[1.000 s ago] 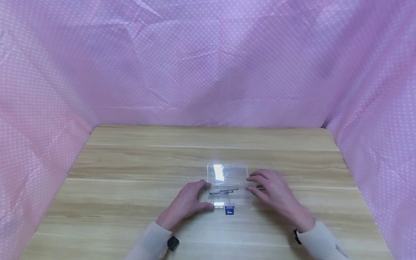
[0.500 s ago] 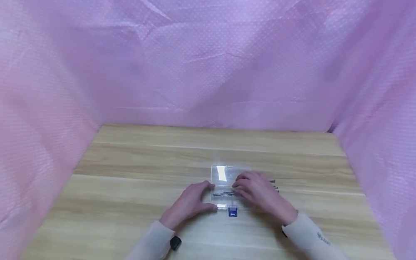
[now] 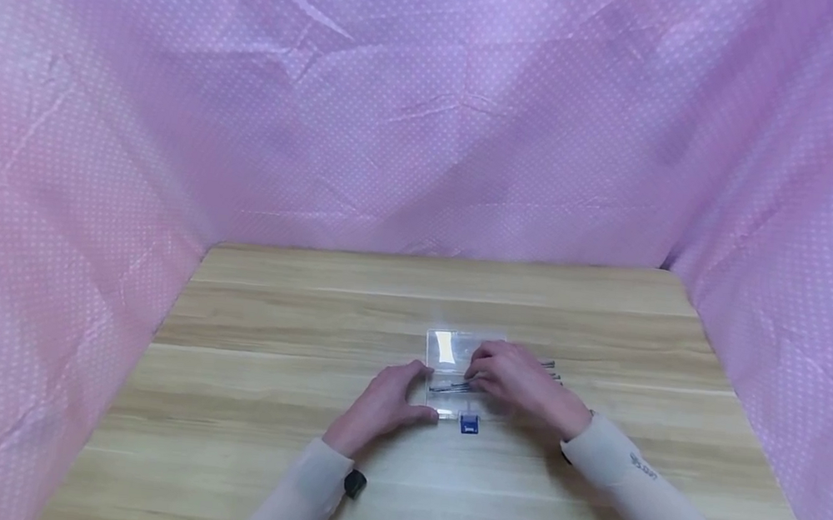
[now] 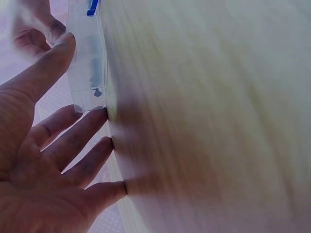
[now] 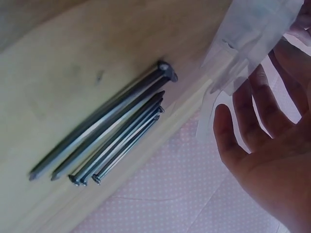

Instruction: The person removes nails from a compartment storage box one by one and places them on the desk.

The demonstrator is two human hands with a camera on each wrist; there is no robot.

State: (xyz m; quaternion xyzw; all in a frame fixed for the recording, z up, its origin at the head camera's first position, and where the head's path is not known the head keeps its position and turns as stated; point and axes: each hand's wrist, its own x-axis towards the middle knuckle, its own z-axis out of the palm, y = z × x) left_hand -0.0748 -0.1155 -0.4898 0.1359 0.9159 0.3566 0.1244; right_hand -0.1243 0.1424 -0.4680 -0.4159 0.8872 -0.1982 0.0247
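A clear plastic box (image 3: 446, 405) with a blue latch (image 3: 469, 424) lies open on the table, its transparent lid (image 3: 462, 346) laid back behind it. My left hand (image 3: 382, 403) holds the box's left end, thumb at the front wall and fingertips at the side. In the left wrist view those fingers (image 4: 85, 131) are spread against the box end. A few thin metal nails (image 3: 448, 389) lie in the box. My right hand (image 3: 514, 378) reaches inside, thumb and fingers closed at the nails' right ends. Its fingertips are partly hidden by the box wall in the right wrist view.
Several more nails lie on the table right of the box, two thick ones (image 5: 97, 126) and some thinner ones (image 5: 121, 141). A wood-grain table (image 3: 291, 315) bears everything. Pink dotted cloth (image 3: 399, 124) hangs behind and at both sides.
My right hand has moved left from beside the box to the nails inside it, uncovering nails on the table. My left hand stays at the box's end. The head view has shifted slightly.
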